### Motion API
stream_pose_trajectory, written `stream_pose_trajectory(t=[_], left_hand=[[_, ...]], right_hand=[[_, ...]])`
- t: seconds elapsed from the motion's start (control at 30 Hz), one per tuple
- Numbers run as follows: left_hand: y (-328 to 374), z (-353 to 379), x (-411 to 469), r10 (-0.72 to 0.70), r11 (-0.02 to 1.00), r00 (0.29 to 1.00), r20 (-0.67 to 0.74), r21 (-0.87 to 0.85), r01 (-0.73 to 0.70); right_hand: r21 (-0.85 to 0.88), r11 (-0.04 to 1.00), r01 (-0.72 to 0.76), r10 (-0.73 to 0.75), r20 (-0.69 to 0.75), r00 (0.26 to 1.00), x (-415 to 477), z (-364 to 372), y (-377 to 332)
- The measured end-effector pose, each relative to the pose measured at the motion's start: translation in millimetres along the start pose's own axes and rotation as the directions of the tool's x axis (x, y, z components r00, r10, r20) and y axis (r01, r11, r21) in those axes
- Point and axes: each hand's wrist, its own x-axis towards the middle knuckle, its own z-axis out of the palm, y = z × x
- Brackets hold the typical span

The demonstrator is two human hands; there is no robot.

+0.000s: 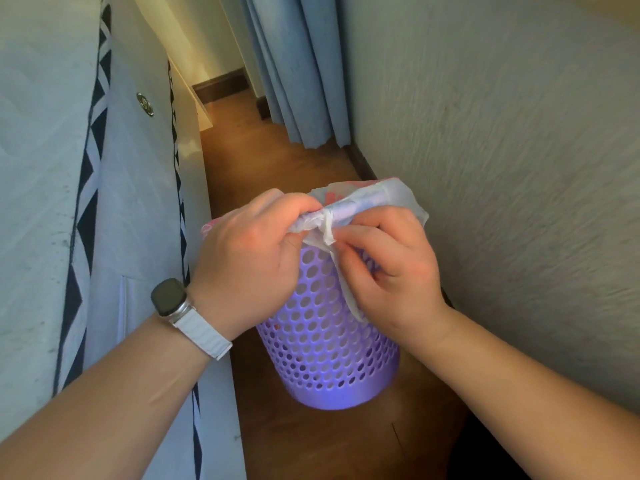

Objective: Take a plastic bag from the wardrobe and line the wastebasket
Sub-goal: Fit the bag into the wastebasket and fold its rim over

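1. A round, lilac plastic wastebasket (322,348) with a perforated wall is standing upright on a brown wooden floor (311,445), in the narrow gap between a pale quilted mattress (34,168) on the left and a textured grey wall (502,168) on the right.
2. A thin, white, translucent plastic bag (401,199) is lying over the wastebasket's mouth, its edge folding down over the far and right sides of the rim.
3. The left hand (249,258) is gripping a bunched, rolled part of the plastic bag at the near rim, its fingers curling tightly round the material.
4. The right hand (391,265) is sitting just beside the left hand, nearly touching it, its bent fingers and thumb pinching the same gathered plastic.
5. A loose strip of the plastic bag is hanging down the outside of the wastebasket, under the right hand.
6. A dark, square smartwatch (169,296) on a white band is sitting on the left wrist.
7. Blue pleated curtains (294,64) are hanging down to the floor beyond the wastebasket, beside the wall.
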Motion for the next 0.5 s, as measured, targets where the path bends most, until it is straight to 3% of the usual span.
stream_pose_trajectory(t=[0.3,0.5], left_hand=[[9.0,-0.5,-2.6,-0.047,0.998,0.999,-0.02,-0.046,0.046],[2.1,2.1,-2.1,-0.015,0.999,0.999,-0.032,0.036,0.016]], right_hand=[[-0.074,0.996,0.051,-0.041,0.12,0.992,-1.5,0.2,-1.9],[0.102,0.995,0.015,-0.023,0.078,0.997,7.7,-8.3,0.9]])
